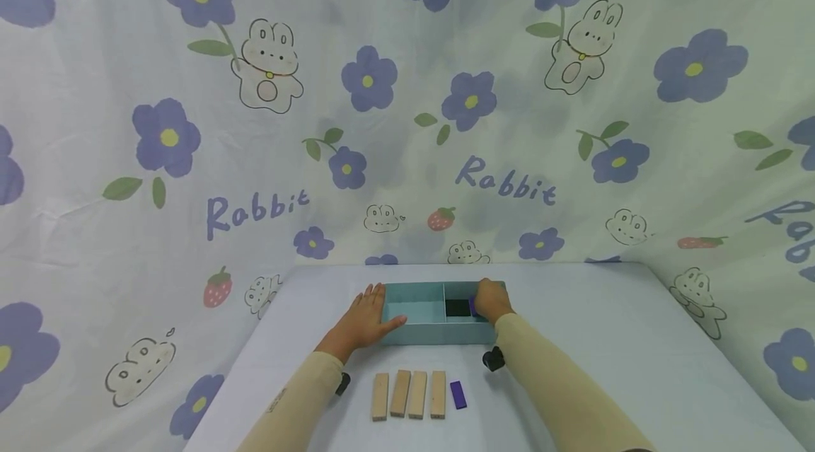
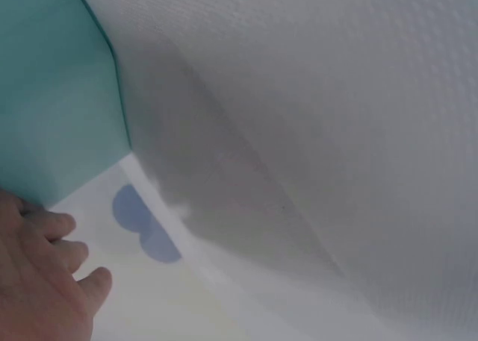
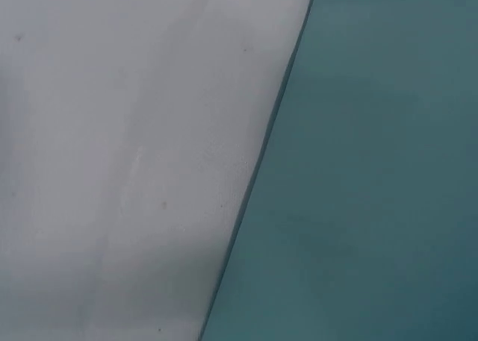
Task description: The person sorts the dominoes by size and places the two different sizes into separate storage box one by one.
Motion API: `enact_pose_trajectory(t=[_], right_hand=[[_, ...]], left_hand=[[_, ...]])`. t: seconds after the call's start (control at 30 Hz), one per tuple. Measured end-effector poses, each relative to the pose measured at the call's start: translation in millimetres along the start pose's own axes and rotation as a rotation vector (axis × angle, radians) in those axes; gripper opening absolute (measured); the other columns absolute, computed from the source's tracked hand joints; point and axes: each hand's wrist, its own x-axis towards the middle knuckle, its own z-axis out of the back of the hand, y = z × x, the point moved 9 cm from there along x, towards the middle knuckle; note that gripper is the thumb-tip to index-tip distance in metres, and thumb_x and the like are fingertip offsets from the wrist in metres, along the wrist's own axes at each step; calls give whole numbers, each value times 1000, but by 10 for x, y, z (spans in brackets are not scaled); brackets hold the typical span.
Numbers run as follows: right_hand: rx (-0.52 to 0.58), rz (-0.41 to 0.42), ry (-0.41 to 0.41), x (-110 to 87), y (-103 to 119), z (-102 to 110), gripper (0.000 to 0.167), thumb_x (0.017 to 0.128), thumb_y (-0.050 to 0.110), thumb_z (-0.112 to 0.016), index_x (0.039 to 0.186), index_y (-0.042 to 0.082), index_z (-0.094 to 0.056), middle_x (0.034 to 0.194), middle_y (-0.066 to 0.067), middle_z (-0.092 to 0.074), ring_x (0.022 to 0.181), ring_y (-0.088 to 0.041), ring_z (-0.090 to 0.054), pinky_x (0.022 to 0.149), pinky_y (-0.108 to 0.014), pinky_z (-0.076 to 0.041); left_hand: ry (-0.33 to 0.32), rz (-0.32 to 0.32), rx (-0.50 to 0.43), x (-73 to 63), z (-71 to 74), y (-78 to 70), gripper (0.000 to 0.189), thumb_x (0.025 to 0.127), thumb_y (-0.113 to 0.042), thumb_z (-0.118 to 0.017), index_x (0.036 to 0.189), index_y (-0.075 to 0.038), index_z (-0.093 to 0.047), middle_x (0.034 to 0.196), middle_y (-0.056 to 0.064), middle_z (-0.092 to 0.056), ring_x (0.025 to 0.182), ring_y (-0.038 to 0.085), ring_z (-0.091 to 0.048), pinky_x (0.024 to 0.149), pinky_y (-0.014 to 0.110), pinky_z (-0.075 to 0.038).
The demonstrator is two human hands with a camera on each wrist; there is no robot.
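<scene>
A light blue-green box (image 1: 414,334) with a divider stands at the back of the white table. My left hand (image 1: 368,316) lies against its left end, fingers extended and thumb reaching over the front edge; in the left wrist view those fingers (image 2: 56,240) are beside the box wall (image 2: 63,132). Inside the right compartment, my right hand (image 1: 493,300) is curled, fingers down, at a purple block (image 1: 473,307) that shows only partly beside it. A black piece (image 1: 457,308) covers part of that compartment's floor. The right wrist view catches just the box side (image 3: 358,177).
In front of the box, several pale wooden blocks (image 1: 417,394) lie side by side, with another purple block (image 1: 458,395) to their right. A cloth with flowers and rabbits (image 1: 407,119) hangs behind the table (image 1: 586,339).
</scene>
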Motion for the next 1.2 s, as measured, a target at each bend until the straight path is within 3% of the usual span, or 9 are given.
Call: enact_pose_trajectory(t=[0.23,0.63,0.87,1.2], right_hand=[[-7,-19,35,17,-41,-40,8,81,-1,-62,86,-6,-66,84,-16,-66,70,-25,-56,75,-43,-52],[-3,-24,43,45,-18,-1,15,86,0,-59,95,-10,-66,86,-15,-66,70,-24,-54,77,-43,-52],[-2,-17,41,14,-17,-11,13,87,-3,-55,91,-9,-66,85,-14,-65,70,-24,-53,76,-43,-52],[1,-22,41,8,-8,-22,18,86,-3,-55,98,-11,-66,90,-17,-67,72,-24,-54,78,-44,-52]], left_hand=[[10,-1,-12,-9,-18,-13,108,88,-79,-33,152,7,-17,157,24,-19,145,38,-13,114,52,-14],[3,6,1,21,13,5,110,86,-81,-29,153,6,-15,157,23,-18,145,37,-13,115,51,-14],[-5,8,-20,29,-28,35,105,89,-75,-38,152,6,-17,157,23,-19,145,37,-13,115,51,-14],[8,14,-26,10,-38,38,105,89,-75,-37,152,6,-16,157,22,-18,145,38,-12,115,52,-13]])
